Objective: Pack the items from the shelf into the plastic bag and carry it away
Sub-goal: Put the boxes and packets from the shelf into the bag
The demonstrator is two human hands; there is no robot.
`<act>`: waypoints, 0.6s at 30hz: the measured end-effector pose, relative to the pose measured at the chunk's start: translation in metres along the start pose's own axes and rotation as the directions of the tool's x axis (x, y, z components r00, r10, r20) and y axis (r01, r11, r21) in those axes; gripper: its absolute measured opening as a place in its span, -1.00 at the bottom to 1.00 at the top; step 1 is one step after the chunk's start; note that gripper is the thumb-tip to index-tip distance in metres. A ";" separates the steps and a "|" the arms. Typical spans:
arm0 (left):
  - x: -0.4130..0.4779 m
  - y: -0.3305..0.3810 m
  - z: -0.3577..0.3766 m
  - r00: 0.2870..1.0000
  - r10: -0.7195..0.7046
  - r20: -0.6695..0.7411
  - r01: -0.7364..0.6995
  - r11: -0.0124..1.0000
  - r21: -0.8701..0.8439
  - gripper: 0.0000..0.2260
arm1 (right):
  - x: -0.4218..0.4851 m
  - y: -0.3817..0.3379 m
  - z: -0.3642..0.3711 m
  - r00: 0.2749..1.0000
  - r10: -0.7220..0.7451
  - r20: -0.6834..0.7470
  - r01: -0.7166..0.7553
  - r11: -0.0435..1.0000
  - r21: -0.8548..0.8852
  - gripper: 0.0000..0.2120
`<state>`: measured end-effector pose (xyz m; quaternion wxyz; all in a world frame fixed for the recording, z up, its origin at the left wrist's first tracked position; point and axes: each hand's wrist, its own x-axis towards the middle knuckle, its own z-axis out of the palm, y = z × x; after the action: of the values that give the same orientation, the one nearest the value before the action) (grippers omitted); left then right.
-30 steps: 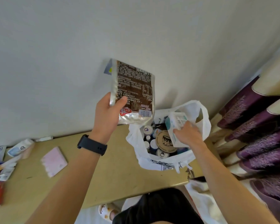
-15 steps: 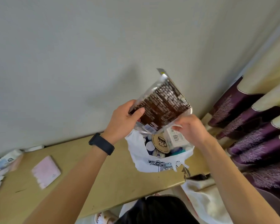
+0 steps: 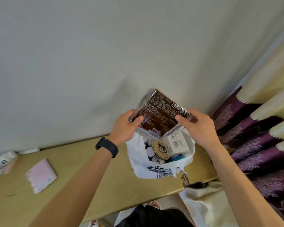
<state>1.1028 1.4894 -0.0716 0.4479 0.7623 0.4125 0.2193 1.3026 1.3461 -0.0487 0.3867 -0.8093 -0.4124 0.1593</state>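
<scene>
— Where is the brown foil packet [image 3: 161, 115]?

— Right above the open mouth of the white plastic bag [image 3: 143, 164], tilted, with its lowest corner dipping between the bag's upper edges. Its printed dark side faces the camera.

— Who has hold of it?

— Both hands. The left hand [image 3: 124, 126] pinches the left edge, thumb on the printed face and fingers curled behind. The right hand [image 3: 198, 128] grips the right edge the same way, thumb in front, the other fingers out of sight behind the foil.

— And the bag itself?

— It stands on the yellowish wooden shelf [image 3: 105, 182], towards its right end, close to the near edge. Inside are a round tan lid [image 3: 161, 149] with a cup drawn on it, a white box [image 3: 175, 141] with a barcode just to its right, and several small round-capped containers under them.

— Anything else on that surface?

— A pink notepad [image 3: 41, 175] lies flat well to the left, and more blurred packets sit at the far left edge. A dark wristband [image 3: 107, 147] is on the left wrist. A purple and cream curtain [image 3: 261, 145] hangs on the right.
</scene>
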 end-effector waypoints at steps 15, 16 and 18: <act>-0.026 -0.041 0.057 0.983 -0.085 -0.160 0.162 0.806 0.569 -0.41 | -0.004 0.001 -0.015 0.986 -0.062 -0.154 0.016 0.959 -0.284 -0.68; -0.026 -0.043 0.058 0.987 -0.114 -0.114 0.161 0.760 0.630 -0.50 | -0.003 0.007 -0.006 0.989 -0.046 -0.140 0.002 0.953 -0.303 -0.69; -0.025 -0.046 0.056 0.979 -0.195 -0.063 0.191 0.754 0.629 -0.71 | -0.003 0.018 0.014 0.995 0.011 -0.095 -0.041 0.944 -0.328 -0.70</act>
<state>1.1083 1.4528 -0.1391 0.1877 0.8223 0.5369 0.0185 1.3031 1.3442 -0.0717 0.2624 -0.8744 -0.4043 0.0558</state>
